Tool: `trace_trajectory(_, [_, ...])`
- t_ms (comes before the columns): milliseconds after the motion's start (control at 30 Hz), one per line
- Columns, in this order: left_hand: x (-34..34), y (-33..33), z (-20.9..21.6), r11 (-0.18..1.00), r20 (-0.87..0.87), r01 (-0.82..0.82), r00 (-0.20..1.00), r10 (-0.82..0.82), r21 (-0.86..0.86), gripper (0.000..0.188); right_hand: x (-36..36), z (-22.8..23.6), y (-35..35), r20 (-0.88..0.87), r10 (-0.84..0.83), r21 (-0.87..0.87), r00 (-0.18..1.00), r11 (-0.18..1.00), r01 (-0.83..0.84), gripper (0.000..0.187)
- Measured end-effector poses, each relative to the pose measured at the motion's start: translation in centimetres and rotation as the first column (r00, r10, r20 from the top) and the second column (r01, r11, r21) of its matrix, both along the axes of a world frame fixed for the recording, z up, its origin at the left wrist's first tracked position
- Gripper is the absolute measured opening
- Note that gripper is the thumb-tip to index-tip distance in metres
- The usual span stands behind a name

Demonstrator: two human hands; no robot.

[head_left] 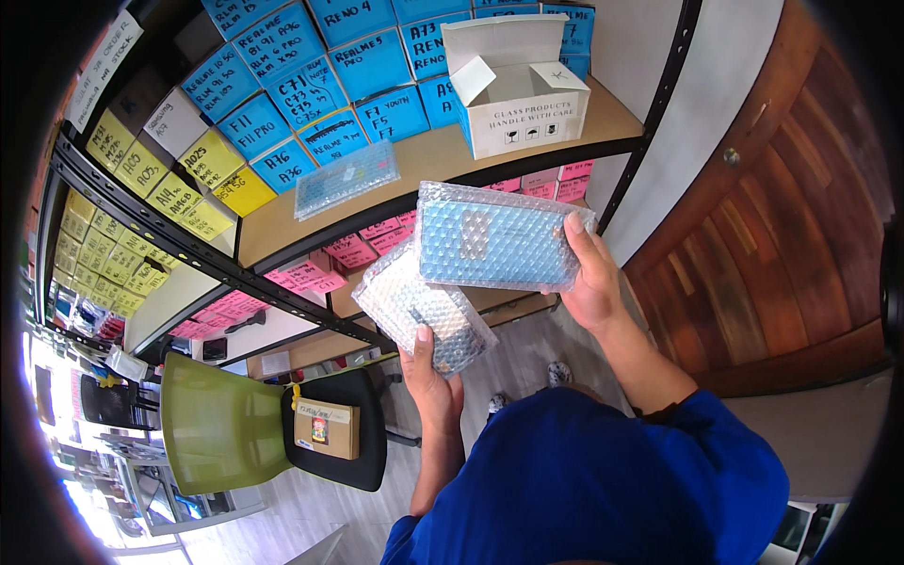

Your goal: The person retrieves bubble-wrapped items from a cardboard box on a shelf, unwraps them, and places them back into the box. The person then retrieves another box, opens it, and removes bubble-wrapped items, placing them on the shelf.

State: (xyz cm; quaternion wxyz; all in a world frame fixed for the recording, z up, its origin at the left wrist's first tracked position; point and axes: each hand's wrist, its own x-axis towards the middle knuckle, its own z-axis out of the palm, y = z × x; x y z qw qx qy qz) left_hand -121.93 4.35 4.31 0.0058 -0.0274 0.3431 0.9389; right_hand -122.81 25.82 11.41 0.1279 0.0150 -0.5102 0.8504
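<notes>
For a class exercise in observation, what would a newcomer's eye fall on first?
Probably the blue bubble-wrapped packet in the right hand, above the paler packet in the left hand. Behind, blue boxes crowd the shelf beside an open white carton. Lower left stands a green-backed chair.

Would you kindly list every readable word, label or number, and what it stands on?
I won't copy wording; it stands on:
Blue boxes: black handwriting.
Yellow boxes: black handwriting.
White paper strip: handwriting.
Open white carton: print, handling symbols.
Brown carton: small handwriting.
Pink boxes: mostly too small.
Bubble-wrapped blue pack in right hand: too blurred.
</notes>
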Motion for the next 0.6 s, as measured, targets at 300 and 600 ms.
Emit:
trace_trajectory(300, [-0.1, 0.1, 0.2, 1.000, -0.024, 0.000, 1.000, 0.000, -0.013, 0.049, 0.3, 0.5, -0.1, -0.003, -0.029, 0.041, 1.000, 0.999, 0.029, 0.044])
trace_trajectory(600, [-0.1, 0.4, 0.5, 1.000, -0.020, 0.017, 1.000, -0.018, -0.017, 0.049, 0.9, 1.2, 0.2, 0.015, 0.009, 0.058, 1.000, 0.998, -0.010, 0.045])
